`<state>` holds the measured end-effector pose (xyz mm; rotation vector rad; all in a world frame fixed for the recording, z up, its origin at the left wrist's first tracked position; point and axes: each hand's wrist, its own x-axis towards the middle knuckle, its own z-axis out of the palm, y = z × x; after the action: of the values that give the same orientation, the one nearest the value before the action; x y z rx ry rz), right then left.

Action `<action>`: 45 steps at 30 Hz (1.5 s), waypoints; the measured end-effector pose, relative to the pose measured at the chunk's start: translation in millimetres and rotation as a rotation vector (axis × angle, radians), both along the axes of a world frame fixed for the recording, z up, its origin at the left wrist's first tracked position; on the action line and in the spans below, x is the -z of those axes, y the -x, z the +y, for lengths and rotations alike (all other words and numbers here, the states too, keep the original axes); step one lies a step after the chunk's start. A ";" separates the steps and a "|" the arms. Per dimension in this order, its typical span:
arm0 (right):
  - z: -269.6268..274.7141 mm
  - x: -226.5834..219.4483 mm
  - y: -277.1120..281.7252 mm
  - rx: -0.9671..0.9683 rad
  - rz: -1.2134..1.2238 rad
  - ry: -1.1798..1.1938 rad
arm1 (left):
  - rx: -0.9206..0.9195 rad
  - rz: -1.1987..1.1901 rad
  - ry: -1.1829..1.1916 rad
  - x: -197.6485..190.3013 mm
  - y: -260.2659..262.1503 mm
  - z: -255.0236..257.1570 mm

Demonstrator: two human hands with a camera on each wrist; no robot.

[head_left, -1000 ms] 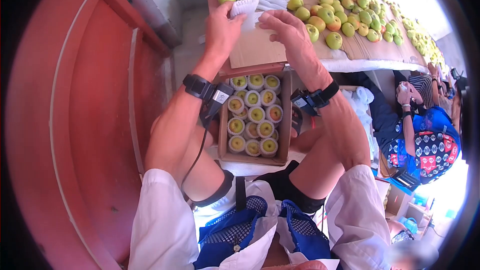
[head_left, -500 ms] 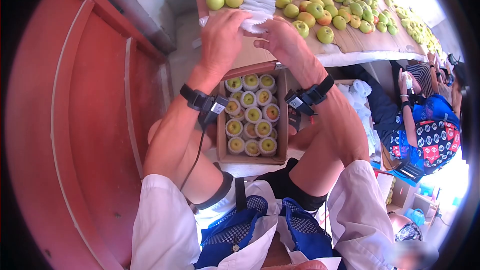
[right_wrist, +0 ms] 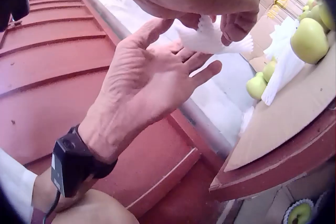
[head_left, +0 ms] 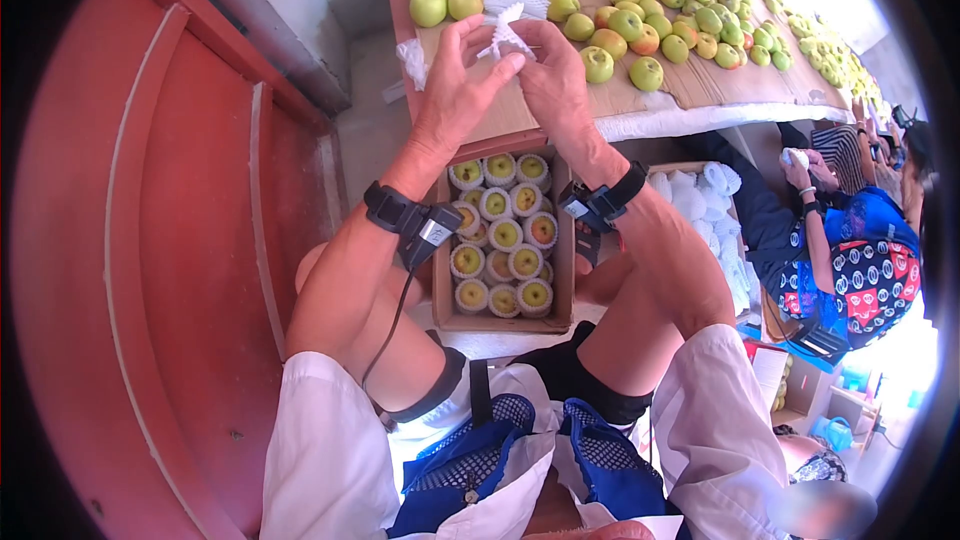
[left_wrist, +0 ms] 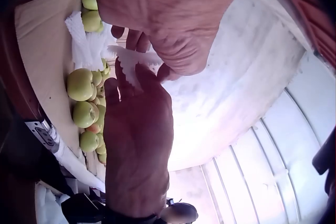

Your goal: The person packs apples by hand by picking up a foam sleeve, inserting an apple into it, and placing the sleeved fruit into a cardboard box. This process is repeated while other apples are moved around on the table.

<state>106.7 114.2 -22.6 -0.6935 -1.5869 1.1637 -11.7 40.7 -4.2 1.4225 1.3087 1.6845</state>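
A white foam net sleeve [head_left: 508, 30] is up between both hands, above the near edge of the table. My right hand [head_left: 558, 90] pinches it between thumb and fingers; the left wrist view shows the sleeve's jagged edge [left_wrist: 131, 61] at those fingertips. My left hand [head_left: 455, 95] is beside it, palm turned towards the sleeve. In the right wrist view the left hand [right_wrist: 149, 82] has its fingers stretched out, with the sleeve lying over the fingertips. Below the hands, a cardboard box [head_left: 455, 318] holds apples [head_left: 507, 232] in white foam nets.
Several green apples [head_left: 428, 8] and flat stacked foam nets [head_left: 520, 0] lie on the cardboard-covered table [head_left: 500, 118]. Many loose apples [head_left: 645, 73] spread to the right. A crumpled white piece [head_left: 411, 62] is at the table's left edge. Another person [head_left: 850, 270] sits at right.
A second ago the left hand held the sleeve and the right hand was apart from it. Both hands then came together on it; now the right hand pinches it and the left fingers have straightened.
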 end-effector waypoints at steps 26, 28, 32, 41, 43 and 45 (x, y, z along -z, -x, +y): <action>-8.8 -26.8 -16.1 -0.292 0.102 0.383 | 0.260 -0.666 0.211 -3.8 38.5 -3.6; -6.9 -30.8 -17.0 -0.317 0.121 0.499 | 0.292 -0.683 0.201 -5.8 38.6 -4.7; -1.9 -29.6 -18.6 -0.397 0.172 0.640 | 0.362 -0.768 0.181 -8.3 37.0 -7.2; 12.9 -28.0 -23.8 -0.477 0.311 0.811 | 0.496 -0.799 0.145 -6.9 38.5 -3.8; 15.2 -28.0 -25.1 -0.478 0.325 0.820 | 0.478 -0.730 0.163 -3.3 41.0 -2.2; 14.8 -29.2 -25.8 -0.455 0.341 0.821 | 0.412 -0.630 0.210 -0.4 44.6 -1.8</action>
<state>132.5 129.0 6.6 -0.5962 -0.9603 2.1920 -56.3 38.9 -3.8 0.8534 0.7493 1.4833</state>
